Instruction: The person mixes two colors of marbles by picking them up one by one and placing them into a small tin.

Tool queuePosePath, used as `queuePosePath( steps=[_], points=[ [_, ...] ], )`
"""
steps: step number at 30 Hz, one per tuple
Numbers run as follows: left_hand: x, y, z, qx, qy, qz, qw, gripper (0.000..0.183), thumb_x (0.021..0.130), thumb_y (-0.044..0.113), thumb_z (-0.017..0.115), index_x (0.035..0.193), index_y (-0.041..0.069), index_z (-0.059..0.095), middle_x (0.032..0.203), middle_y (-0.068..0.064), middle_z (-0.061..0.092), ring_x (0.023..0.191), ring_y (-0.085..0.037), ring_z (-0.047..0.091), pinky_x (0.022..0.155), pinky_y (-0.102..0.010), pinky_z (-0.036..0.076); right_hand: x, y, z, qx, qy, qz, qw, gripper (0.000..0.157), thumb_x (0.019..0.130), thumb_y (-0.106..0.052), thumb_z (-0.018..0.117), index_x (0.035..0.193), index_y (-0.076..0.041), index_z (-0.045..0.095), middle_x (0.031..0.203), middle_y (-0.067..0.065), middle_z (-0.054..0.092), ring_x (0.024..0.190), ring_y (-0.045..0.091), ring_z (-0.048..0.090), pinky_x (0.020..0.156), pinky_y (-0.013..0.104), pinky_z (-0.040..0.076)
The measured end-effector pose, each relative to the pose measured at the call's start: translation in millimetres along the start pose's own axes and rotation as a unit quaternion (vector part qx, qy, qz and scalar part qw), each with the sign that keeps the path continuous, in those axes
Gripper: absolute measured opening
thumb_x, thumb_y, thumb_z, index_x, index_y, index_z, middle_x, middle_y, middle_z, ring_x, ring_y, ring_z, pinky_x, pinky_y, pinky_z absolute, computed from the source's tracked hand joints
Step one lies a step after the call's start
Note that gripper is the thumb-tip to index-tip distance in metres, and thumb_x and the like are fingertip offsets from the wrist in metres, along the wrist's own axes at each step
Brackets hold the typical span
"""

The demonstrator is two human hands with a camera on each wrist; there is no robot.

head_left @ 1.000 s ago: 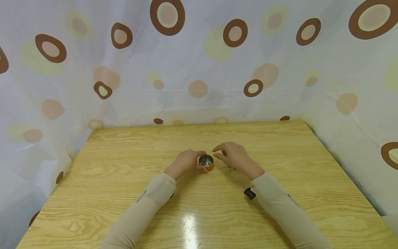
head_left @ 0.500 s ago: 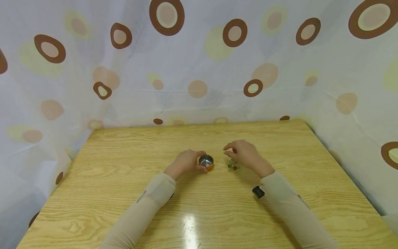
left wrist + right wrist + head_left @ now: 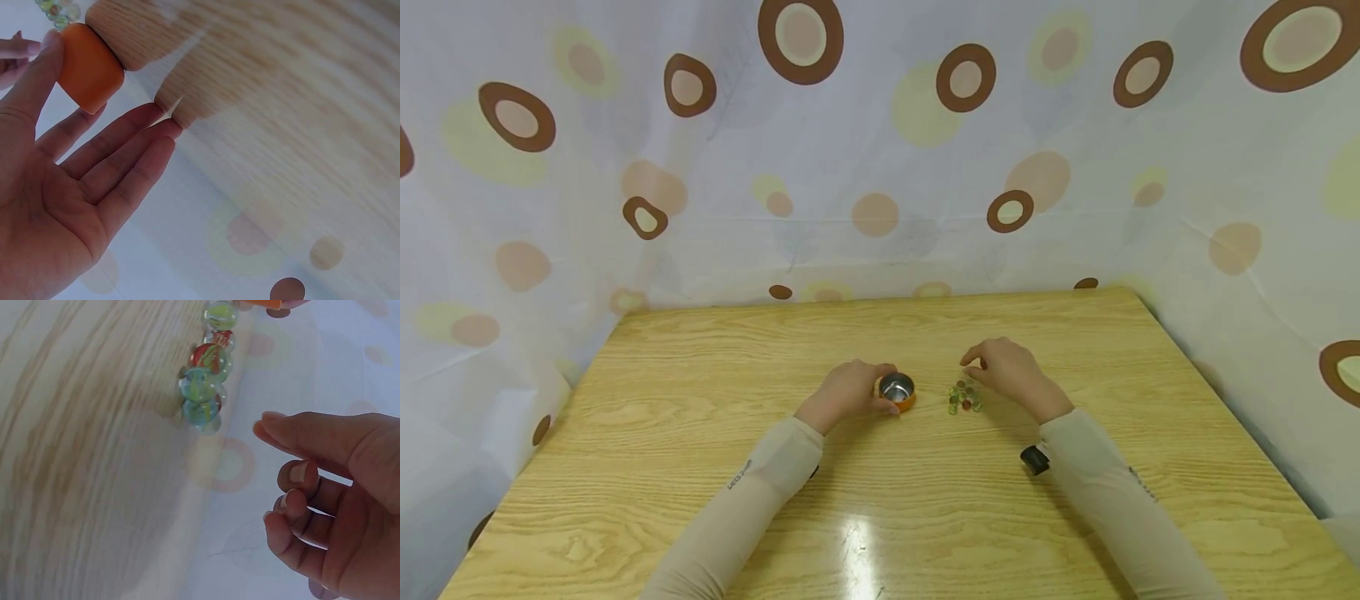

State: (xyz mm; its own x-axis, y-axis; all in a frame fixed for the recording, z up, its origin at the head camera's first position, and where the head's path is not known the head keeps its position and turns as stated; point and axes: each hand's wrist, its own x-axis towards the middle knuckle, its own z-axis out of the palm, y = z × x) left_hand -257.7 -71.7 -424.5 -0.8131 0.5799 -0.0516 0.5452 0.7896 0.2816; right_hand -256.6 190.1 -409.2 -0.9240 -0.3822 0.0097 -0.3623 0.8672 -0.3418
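My left hand [image 3: 847,390] holds a small bowl [image 3: 907,404], orange outside with a shiny metal inside, upright on the table. In the left wrist view, the thumb and index finger span the bowl's orange wall [image 3: 90,65], while the other fingers are extended. To the right of the bowl lies a cluster of several glass marbles [image 3: 966,405], clear with green, yellow and red swirls. My right hand [image 3: 1009,368] hovers just behind and right of them, fingers loosely bent. In the right wrist view, nothing shows between its fingers, and the marbles [image 3: 200,384] are apart from it.
The wood-grain table [image 3: 760,533] extends around both hands. A white curtain [image 3: 880,167] with brown, yellow and peach spots encloses its back and sides. A black strap piece [image 3: 1035,460] sits at the right wrist.
My right hand has moved rightward from beside the bowl to behind the marbles, bringing more of them into sight. The left hand and bowl have stayed in place.
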Motion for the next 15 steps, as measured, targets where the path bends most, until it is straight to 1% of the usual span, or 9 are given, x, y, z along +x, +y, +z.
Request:
queuePosePath(
  steps=[5, 8, 11, 15],
  points=[
    [0.0, -0.3, 0.1, 0.001, 0.001, 0.001, 1.0, 0.063, 0.079, 0.045, 0.076, 0.131, 0.015, 0.059, 0.101, -0.005, 0.07, 0.087, -0.019, 0.064, 0.076, -0.036, 0.052, 0.2, 5.6, 2.8, -0.017, -0.011, 0.011, 1.0, 0.021, 0.091, -0.016, 0.068, 0.107, -0.004, 0.073, 0.088, 0.006, 0.068, 0.066, 0.014, 0.056, 0.054, 0.029, 0.044],
    [0.0, -0.2, 0.2, 0.0, 0.001, 0.003, 1.0, 0.062, 0.08, 0.044, 0.076, 0.131, 0.014, 0.058, 0.101, -0.005, 0.07, 0.086, -0.019, 0.064, 0.076, -0.035, 0.052, 0.6, 7.1, 3.4, -0.017, -0.016, 0.016, 1.0, 0.02, 0.091, -0.015, 0.068, 0.106, -0.003, 0.073, 0.091, 0.01, 0.069, 0.068, 0.016, 0.058, 0.056, 0.031, 0.047],
    [-0.5, 0.2, 0.3, 0.0, 0.0, 0.002, 1.0, 0.061, 0.08, 0.044, 0.076, 0.131, 0.014, 0.058, 0.102, -0.006, 0.07, 0.088, -0.02, 0.065, 0.077, -0.036, 0.052, 1.2, 7.8, 3.9, -0.015, -0.025, 0.019, 0.999, 0.019, 0.091, -0.013, 0.066, 0.106, -0.003, 0.073, 0.099, 0.013, 0.07, 0.07, 0.018, 0.061, 0.058, 0.033, 0.049],
    [-0.8, 0.3, 0.6, 0.0, 0.001, -0.001, 1.0, 0.061, 0.08, 0.044, 0.076, 0.131, 0.015, 0.058, 0.102, -0.006, 0.07, 0.089, -0.021, 0.065, 0.078, -0.036, 0.052, 1.8, 7.9, 4.4, -0.011, -0.035, 0.022, 0.999, 0.018, 0.091, -0.013, 0.066, 0.106, -0.003, 0.073, 0.101, 0.014, 0.07, 0.07, 0.019, 0.061, 0.058, 0.034, 0.049]
  ],
)
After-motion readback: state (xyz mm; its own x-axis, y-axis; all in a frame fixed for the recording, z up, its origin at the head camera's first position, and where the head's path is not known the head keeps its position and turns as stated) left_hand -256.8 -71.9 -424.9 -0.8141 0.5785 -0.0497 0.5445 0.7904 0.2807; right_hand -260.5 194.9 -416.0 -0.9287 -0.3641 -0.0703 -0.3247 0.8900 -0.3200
